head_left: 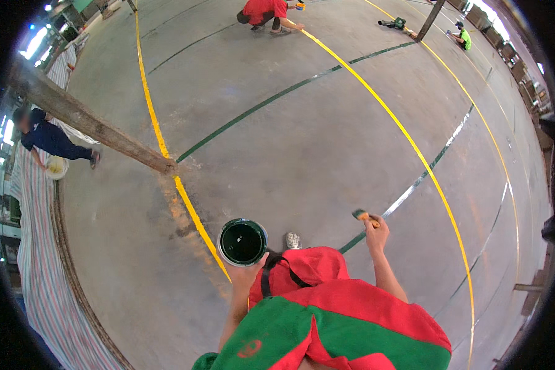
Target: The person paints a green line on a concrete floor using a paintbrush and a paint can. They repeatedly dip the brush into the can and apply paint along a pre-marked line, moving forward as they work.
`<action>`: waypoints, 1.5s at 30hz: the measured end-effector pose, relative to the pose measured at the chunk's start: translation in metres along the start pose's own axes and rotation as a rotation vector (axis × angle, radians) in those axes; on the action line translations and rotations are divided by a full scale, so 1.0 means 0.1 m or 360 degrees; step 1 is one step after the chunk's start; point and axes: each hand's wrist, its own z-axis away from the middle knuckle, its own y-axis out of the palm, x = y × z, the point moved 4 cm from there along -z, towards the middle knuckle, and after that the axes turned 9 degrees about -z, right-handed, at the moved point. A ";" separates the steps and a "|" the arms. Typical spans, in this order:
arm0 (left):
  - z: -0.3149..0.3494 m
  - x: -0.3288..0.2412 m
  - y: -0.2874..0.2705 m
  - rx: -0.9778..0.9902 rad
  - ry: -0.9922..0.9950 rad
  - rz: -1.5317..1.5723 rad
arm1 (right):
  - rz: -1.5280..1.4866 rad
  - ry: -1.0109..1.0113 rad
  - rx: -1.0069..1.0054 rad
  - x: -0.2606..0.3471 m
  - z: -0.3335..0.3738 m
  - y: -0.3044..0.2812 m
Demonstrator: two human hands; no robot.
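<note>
Head view: we are seeing a person in dark blue (pixel 49 140) bending at the far left beside a leaning wooden post (pixel 86 117). Our left hand (pixel 248 270) is gripping a can of dark green paint (pixel 242 242) over the yellow floor line (pixel 191 213). Our right hand (pixel 376 236) is closing around a paintbrush (pixel 364 216), hovering above the green floor line (pixel 413 184).

The paint can (pixel 242 242) near the lower middle of the frame holds dark green paint inside a pale rim, and the brush (pixel 365 216) to its right has an orange handle. The grey concrete floor (pixel 302 142) carries yellow lines (pixel 407 135) and dark green lines (pixel 271 102). At the bottom, the person's shirt (pixel 345 327) is red and green, and a tarp (pixel 40 246) at the left edge is striped red, white and blue.
</note>
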 end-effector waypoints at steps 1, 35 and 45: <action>-0.26 -0.03 0.16 0.0061 -0.0015 0.0141 | -0.0121 -0.0020 -0.0012 0.33 -0.18 0.15; -8.90 0.95 2.67 -0.0051 -0.0110 0.0140 | -0.0280 -0.1177 0.1921 6.49 -5.31 7.30; -11.35 1.15 3.44 0.0084 0.0159 0.0132 | 0.0330 -0.1673 0.1847 7.23 -6.60 8.95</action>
